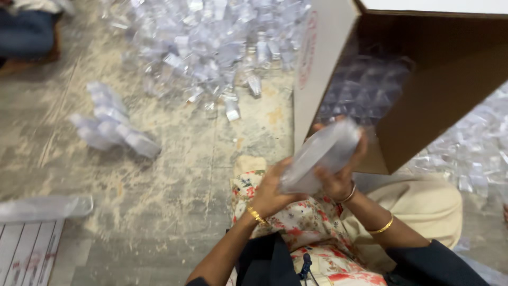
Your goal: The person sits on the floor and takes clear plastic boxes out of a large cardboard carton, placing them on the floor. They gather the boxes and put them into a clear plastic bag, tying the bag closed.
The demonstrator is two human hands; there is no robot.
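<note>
- Small cluster of clear plastic pieces (114, 124): loose on the worn, dusty grey floor (174, 206), left of centre.
- Large heap of clear moulded plastic pieces (211, 42): glossy, jumbled, top centre.
- Left hand (270, 193): fingers clenched round the lower end of a stack of clear plastic pieces (323, 154).
- Right hand (341, 175): fingers grasping the stack's upper end, at the mouth of a tilted brown cardboard box (423, 79). Step in hand, as judged: loading; next calls for seating the stack squarely among those inside.
</note>
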